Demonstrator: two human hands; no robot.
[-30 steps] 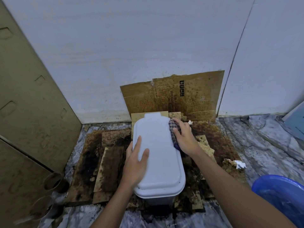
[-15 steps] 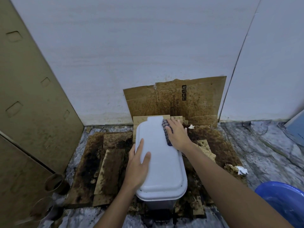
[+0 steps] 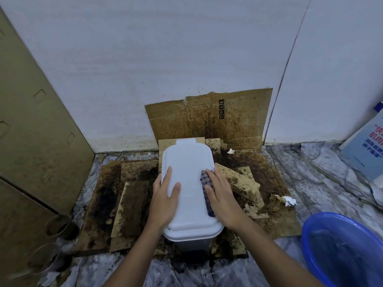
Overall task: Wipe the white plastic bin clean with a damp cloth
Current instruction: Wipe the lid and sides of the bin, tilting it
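Observation:
The white plastic bin (image 3: pixel 187 160) stands on stained cardboard in the middle of the floor, its lid closed. My left hand (image 3: pixel 165 198) lies flat on the left side of the lid, fingers spread, holding nothing. My right hand (image 3: pixel 222 200) presses a dark checked cloth (image 3: pixel 207 191) against the lid's right edge, near its front half. Most of the cloth is hidden under my palm. The bin's body is mostly hidden below the lid.
Dirty cardboard sheets (image 3: pixel 132 204) cover the floor around the bin, and one (image 3: pixel 209 119) leans on the white wall behind. A blue basin (image 3: pixel 342 249) with water sits at the lower right. Crumpled tissue (image 3: pixel 290 200) lies right of the bin. A brown cabinet (image 3: pixel 31 131) stands at left.
My right hand has slid the cloth along the lid's right edge from the far end toward me. My left hand has stayed on the lid's left side.

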